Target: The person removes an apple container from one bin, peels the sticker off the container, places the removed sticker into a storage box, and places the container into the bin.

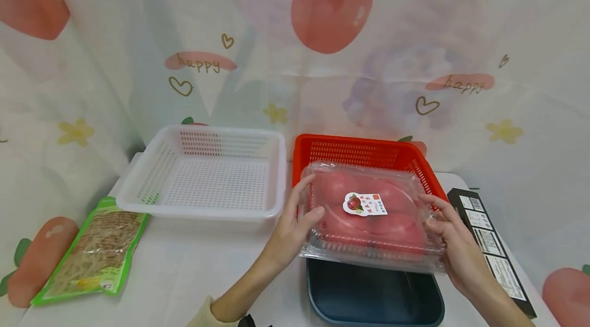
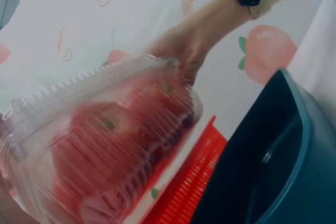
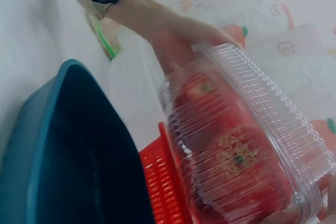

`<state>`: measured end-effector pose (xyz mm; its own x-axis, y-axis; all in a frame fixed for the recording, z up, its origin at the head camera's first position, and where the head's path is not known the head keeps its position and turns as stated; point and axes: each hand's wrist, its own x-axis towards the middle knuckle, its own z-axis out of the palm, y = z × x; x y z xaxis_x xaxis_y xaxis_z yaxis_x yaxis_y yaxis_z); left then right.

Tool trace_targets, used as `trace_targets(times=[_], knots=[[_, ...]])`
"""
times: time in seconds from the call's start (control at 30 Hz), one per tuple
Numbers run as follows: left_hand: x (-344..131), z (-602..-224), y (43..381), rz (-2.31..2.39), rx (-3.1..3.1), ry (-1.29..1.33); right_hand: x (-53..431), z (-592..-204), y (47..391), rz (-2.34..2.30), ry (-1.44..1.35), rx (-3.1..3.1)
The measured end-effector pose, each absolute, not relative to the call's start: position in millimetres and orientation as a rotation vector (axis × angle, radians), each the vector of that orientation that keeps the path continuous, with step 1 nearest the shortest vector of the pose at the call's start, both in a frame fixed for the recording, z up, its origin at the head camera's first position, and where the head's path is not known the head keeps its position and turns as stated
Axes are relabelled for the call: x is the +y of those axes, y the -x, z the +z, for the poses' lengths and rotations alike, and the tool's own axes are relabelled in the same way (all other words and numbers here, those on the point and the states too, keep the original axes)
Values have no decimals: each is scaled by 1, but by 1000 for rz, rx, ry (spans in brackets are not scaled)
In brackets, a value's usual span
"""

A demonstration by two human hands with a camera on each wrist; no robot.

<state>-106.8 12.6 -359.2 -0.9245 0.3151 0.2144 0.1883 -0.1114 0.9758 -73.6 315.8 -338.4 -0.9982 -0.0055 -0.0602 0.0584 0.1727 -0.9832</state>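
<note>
A clear plastic clamshell box (image 1: 396, 183) of round red fruit, with a white label (image 1: 375, 205) on its lid, is held between both hands. My left hand (image 1: 292, 224) grips its left side, thumb over the lid's edge. On the opposite side, my right hand (image 1: 454, 240) grips the right edge with curled fingers. The box hangs above the front of a red basket (image 1: 359, 142) and the back part of a dark blue bin (image 1: 375, 291). Through the ribbed plastic, green stem ends show on the red fruit (image 3: 236, 156) in the right wrist view.
A white perforated basket (image 1: 200, 211) stands to the left of the red one. At the far left lies a green-edged food packet (image 1: 101, 250). A long black box with white labels (image 1: 490, 245) lies along the right side. A printed cloth (image 1: 258, 19) hangs behind.
</note>
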Motion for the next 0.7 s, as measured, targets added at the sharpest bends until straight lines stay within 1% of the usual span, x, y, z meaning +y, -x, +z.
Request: trace_targets(times=[0.13,0.47,0.7], knots=[[6,-354,110,2224,2002,-577,302,-338,77,-2011,-4,2379],[-19,-343,118,2180,2110,-481,264,-330,90,-2030,75,2498],[-33,-333,117,2188,2132,-442,244,-322,90,-2042,44,2574]])
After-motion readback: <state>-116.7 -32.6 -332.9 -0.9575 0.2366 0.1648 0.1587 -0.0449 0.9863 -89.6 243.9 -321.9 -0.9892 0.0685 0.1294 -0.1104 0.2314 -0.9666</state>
